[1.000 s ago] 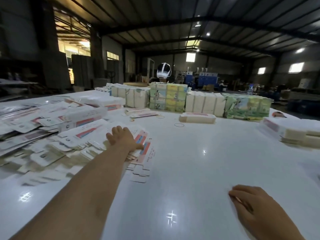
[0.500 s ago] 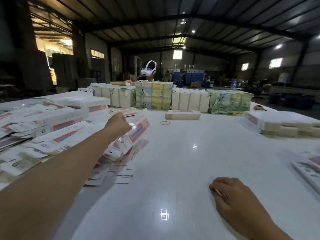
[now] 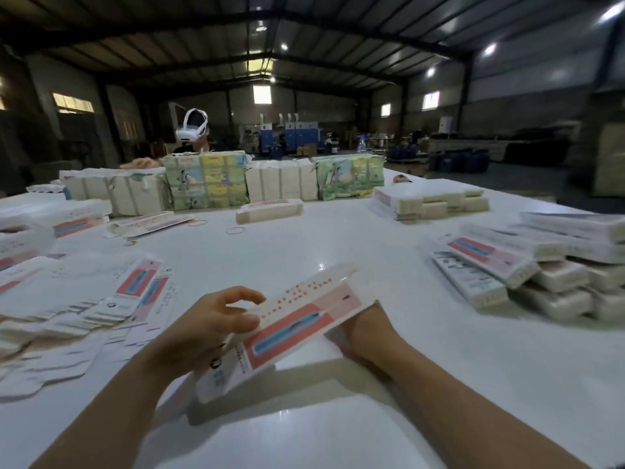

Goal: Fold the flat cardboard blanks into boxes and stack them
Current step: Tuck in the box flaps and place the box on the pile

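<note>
Both hands have come together at lower centre since half a second ago, when the left hand (image 3: 206, 328) reached into the blank pile (image 3: 77, 299) at left and the right hand (image 3: 363, 328) rested on the table (image 3: 439, 384). One blank (image 3: 291, 328) now sits between them, lifted off the table, its long axis running from lower left to upper right, printed face up. Left fingers curl over its near-left edge; the right hand grips its far end from beneath, fingers hidden. It shows a red panel with a blue bar; its small writing is unreadable. Folded boxes (image 3: 527, 265) are stacked at right.
</note>
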